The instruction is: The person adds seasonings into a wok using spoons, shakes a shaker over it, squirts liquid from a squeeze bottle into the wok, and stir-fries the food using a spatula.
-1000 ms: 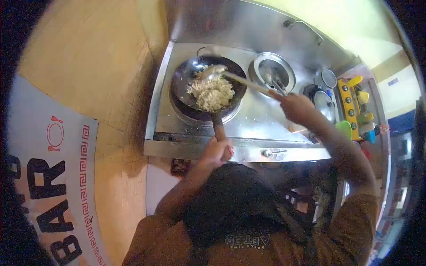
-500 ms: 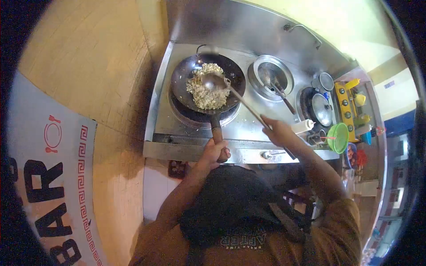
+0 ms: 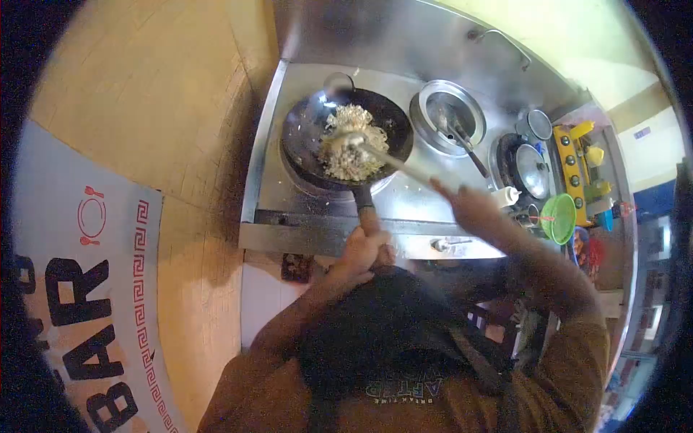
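A dark wok (image 3: 303, 144) sits over the left burner, tilted a little, with a pale, rice-like food (image 3: 361, 162) heaped in it. My left hand (image 3: 366, 250) is wrapped round the wok's wooden handle (image 3: 369, 219) at the stove's front edge. To the right, my right hand (image 3: 473, 209), slightly blurred, grips the long handle of a ladle (image 3: 397, 163). The ladle's head rests in or just over the food, near the wok's middle; motion smears it.
Right of the wok stands a round metal pot (image 3: 427, 130) with a utensil inside. Farther right are a lidded pan (image 3: 533, 172), a white squeeze bottle (image 3: 505, 196), a green basket (image 3: 559, 219) and a yellow burner unit (image 3: 570, 162). A metal backsplash (image 3: 375, 36) rises behind.
The wok and my left hand have shifted slightly right. My right hand has moved a little right and up, and the ladle's head sits lower in the wok than one second ago.
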### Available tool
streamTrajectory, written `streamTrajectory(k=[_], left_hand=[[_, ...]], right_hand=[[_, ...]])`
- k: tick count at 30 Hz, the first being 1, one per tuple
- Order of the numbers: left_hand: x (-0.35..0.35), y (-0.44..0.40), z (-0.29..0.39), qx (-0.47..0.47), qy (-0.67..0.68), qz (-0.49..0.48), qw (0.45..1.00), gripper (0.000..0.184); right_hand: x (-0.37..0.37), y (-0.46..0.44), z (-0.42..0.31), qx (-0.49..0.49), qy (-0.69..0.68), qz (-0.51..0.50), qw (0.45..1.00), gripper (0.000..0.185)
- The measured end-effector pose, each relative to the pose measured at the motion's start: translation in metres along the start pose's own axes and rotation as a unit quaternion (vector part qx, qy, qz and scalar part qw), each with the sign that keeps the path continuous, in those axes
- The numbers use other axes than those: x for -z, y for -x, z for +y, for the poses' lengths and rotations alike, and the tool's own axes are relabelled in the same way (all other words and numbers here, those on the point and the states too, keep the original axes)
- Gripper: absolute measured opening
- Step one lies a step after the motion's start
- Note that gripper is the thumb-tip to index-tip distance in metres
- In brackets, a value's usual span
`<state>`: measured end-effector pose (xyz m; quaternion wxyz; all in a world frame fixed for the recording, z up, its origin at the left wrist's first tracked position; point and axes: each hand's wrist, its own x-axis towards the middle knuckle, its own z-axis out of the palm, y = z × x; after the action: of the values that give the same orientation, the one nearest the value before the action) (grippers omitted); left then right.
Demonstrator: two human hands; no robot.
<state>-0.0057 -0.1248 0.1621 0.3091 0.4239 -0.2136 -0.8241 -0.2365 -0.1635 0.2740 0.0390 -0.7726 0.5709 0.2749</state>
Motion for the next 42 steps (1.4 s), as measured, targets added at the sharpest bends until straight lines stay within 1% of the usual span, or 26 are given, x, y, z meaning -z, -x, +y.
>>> streamTrajectory(k=[1, 2, 3, 5, 6, 7, 9, 12, 15, 17, 19, 21, 24, 25, 27, 28, 30, 31, 33, 35, 36, 38, 39, 40, 41, 42], left_hand=[[-0.009, 0.006, 0.002, 0.019, -0.007, 0.003, 1.000, 0.012], [-0.013, 0.006, 0.007, 0.032, -0.016, 0.004, 0.999, 0.011], [-0.002, -0.008, 0.003, 0.015, 0.003, -0.014, 1.000, 0.010], [0.028, -0.044, -0.015, -0.012, 0.047, -0.050, 0.998, 0.010], [0.022, -0.039, -0.010, -0.026, 0.092, -0.063, 0.993, 0.010], [0.021, -0.041, -0.011, -0.026, 0.084, -0.056, 0.995, 0.011], [0.021, -0.048, -0.018, -0.021, 0.069, -0.041, 0.997, 0.012], [0.028, -0.057, -0.030, -0.045, 0.077, -0.024, 0.996, 0.015], [0.034, -0.055, -0.027, -0.037, 0.070, -0.047, 0.996, 0.015], [0.036, -0.058, -0.030, -0.029, 0.088, -0.045, 0.995, 0.016], [0.034, -0.059, -0.026, -0.016, 0.083, -0.059, 0.995, 0.017], [0.038, -0.053, -0.021, 0.001, 0.064, -0.079, 0.995, 0.019], [0.039, -0.059, -0.034, -0.055, 0.073, 0.025, 0.995, 0.017], [0.041, -0.062, -0.036, -0.049, 0.084, 0.020, 0.995, 0.017], [0.045, -0.063, -0.038, -0.031, 0.099, 0.009, 0.995, 0.019], [0.048, -0.064, -0.041, -0.028, 0.096, -0.011, 0.995, 0.018], [0.052, -0.069, -0.040, -0.031, 0.093, -0.055, 0.994, 0.017], [0.052, -0.069, -0.036, -0.036, 0.085, -0.038, 0.995, 0.016], [0.050, -0.064, -0.035, -0.040, 0.074, 0.001, 0.996, 0.016], [0.053, -0.060, -0.027, -0.038, 0.009, 0.012, 0.999, 0.015], [0.053, -0.056, -0.022, -0.040, -0.024, 0.018, 0.999, 0.014], [0.012, -0.029, -0.008, -0.019, 0.048, 0.018, 0.999, 0.013], [-0.007, -0.011, -0.006, 0.000, 0.085, 0.021, 0.996, 0.012], [-0.015, -0.002, 0.000, 0.012, 0.034, 0.000, 0.999, 0.012], [-0.010, -0.011, -0.004, 0.012, 0.042, 0.017, 0.999, 0.012], [0.001, -0.027, -0.013, 0.013, 0.048, 0.033, 0.998, 0.012]], right_hand=[[0.015, 0.001, 0.011, 0.006, 0.035, 0.046, 0.998, 0.070], [0.028, -0.001, 0.024, 0.016, 0.061, 0.062, 0.996, 0.068], [0.041, 0.000, 0.034, 0.024, 0.085, 0.074, 0.993, 0.065], [0.085, 0.013, 0.046, -0.007, 0.024, 0.041, 0.999, 0.060], [0.090, 0.018, 0.062, 0.003, -0.041, 0.061, 0.997, 0.056], [0.102, 0.024, 0.071, 0.033, -0.103, 0.059, 0.992, 0.056], [0.120, 0.035, 0.081, -0.018, -0.215, -0.026, 0.976, 0.055], [0.100, 0.035, 0.100, 0.092, -0.100, 0.032, 0.990, 0.059], [0.091, 0.037, 0.064, 0.033, -0.034, -0.073, 0.996, 0.063], [0.046, 0.012, 0.028, 0.003, 0.051, -0.029, 0.998, 0.064], [-0.023, -0.041, 0.014, -0.010, -0.047, 0.084, 0.995, 0.059], [-0.011, -0.054, -0.005, -0.083, -0.161, 0.044, 0.983, 0.058], [-0.016, -0.059, -0.004, -0.109, -0.249, 0.087, 0.958, 0.056], [-0.016, -0.060, -0.004, -0.124, -0.280, 0.105, 0.946, 0.055], [-0.043, -0.113, 0.009, -0.058, -0.311, 0.197, 0.928, 0.053], [-0.049, -0.136, 0.005, -0.039, -0.341, 0.215, 0.915, 0.054], [-0.067, -0.156, -0.014, 0.005, -0.313, 0.169, 0.934, 0.056], [-0.060, -0.157, -0.024, 0.029, -0.298, 0.146, 0.943, 0.058], [-0.052, -0.107, -0.042, 0.023, -0.237, 0.081, 0.968, 0.065], [-0.026, -0.039, -0.038, 0.048, -0.152, 0.021, 0.987, 0.065], [-0.022, -0.026, -0.035, 0.028, -0.106, -0.001, 0.994, 0.064], [-0.014, -0.013, -0.020, -0.021, -0.009, -0.033, 0.999, 0.060], [-0.016, -0.019, 0.001, -0.031, -0.007, -0.004, 0.999, 0.058], [-0.006, -0.020, 0.012, -0.029, 0.019, 0.031, 0.999, 0.060], [0.010, -0.021, 0.024, -0.028, 0.045, 0.071, 0.996, 0.063], [0.019, -0.024, 0.040, -0.023, 0.069, 0.087, 0.994, 0.061]])
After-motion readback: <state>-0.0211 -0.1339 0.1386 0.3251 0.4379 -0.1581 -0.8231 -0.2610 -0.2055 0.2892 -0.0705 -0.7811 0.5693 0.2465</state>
